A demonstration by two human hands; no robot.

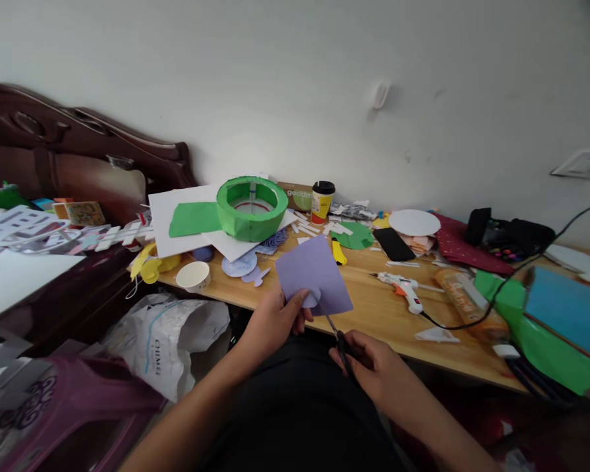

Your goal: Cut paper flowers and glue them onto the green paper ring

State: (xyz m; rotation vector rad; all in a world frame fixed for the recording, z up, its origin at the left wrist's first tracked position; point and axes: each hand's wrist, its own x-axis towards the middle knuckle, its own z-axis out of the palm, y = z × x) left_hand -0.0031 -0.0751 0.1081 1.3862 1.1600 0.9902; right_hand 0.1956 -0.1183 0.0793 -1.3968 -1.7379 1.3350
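My left hand [288,311] pinches the lower edge of a purple sheet of paper [317,269], with a small lighter purple paper piece [312,297] under the thumb. My right hand [366,364] grips a pair of scissors [343,347] by its black handles. The blades point up and left and meet the lower edge of the sheet, partly hidden by it. Both hands are just in front of the table's near edge. Beyond the sheet lie a yellow cutter [339,252] and, to the left, light purple paper discs [240,262].
A green paper ring [252,208] stands on white board at the back. A cup with a black lid [322,202] is behind the sheet. On the right are a glue gun [404,288] with a cord, and a phone [393,244]. A white bowl [193,276] sits at the left edge.
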